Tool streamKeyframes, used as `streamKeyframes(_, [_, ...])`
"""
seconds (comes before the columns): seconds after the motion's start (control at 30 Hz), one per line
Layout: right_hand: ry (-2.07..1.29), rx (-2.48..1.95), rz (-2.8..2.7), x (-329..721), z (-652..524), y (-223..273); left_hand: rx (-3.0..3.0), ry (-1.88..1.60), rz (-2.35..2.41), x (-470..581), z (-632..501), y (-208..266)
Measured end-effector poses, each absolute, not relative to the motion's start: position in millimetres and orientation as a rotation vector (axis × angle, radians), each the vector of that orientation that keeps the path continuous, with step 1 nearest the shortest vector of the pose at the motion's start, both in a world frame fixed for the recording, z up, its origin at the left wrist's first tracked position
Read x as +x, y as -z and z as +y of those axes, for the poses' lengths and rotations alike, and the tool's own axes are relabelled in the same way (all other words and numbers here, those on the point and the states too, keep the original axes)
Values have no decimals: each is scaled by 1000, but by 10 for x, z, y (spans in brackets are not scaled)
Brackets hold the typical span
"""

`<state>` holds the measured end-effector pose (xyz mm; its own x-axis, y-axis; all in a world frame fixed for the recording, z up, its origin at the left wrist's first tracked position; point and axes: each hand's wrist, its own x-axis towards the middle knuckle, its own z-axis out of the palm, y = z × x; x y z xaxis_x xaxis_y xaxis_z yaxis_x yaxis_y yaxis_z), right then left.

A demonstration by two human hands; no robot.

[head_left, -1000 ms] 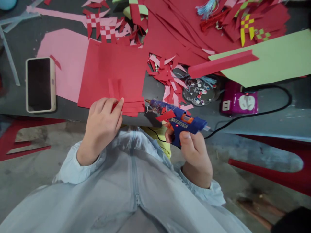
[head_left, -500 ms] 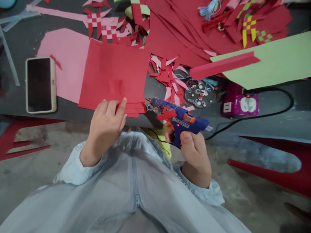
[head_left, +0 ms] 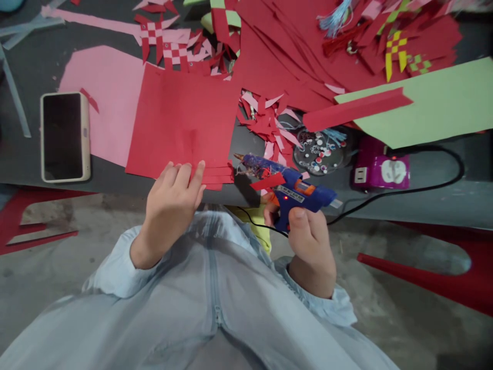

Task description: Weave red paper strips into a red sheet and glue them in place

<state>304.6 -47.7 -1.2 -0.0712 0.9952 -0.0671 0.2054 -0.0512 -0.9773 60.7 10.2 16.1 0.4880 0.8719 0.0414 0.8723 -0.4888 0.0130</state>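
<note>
My right hand (head_left: 308, 241) is wrapped round the handle of a blue hot glue gun (head_left: 288, 190), its nozzle pointing left and a small red light lit on its side. A scrap of red paper and fine glue strings cling to the gun's barrel. My left hand (head_left: 173, 205) lies flat with fingers stretched over the lower edge of a red paper sheet (head_left: 181, 113). Beside those fingertips, several red paper strips (head_left: 217, 174) lie layered along that edge. The nozzle is just right of the strips, apart from them.
A phone (head_left: 64, 136) lies left on pink paper (head_left: 103, 87). Right of the gun are a clear dish of googly eyes (head_left: 319, 154), a purple power adapter (head_left: 381, 167) with a black cord, and green paper (head_left: 431, 108). Red and pink scraps (head_left: 265, 118) lie behind.
My left hand has shifted slightly right and down along the red sheet's edge. The glue gun is almost where it was, with the view moved a little.
</note>
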Motion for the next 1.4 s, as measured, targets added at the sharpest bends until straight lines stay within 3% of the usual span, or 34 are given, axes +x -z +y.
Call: streamKeyframes(1.4, [-1207, -1387, -1420, 3043, -466, 1, -2668, 111, -1422, 551, 60, -124])
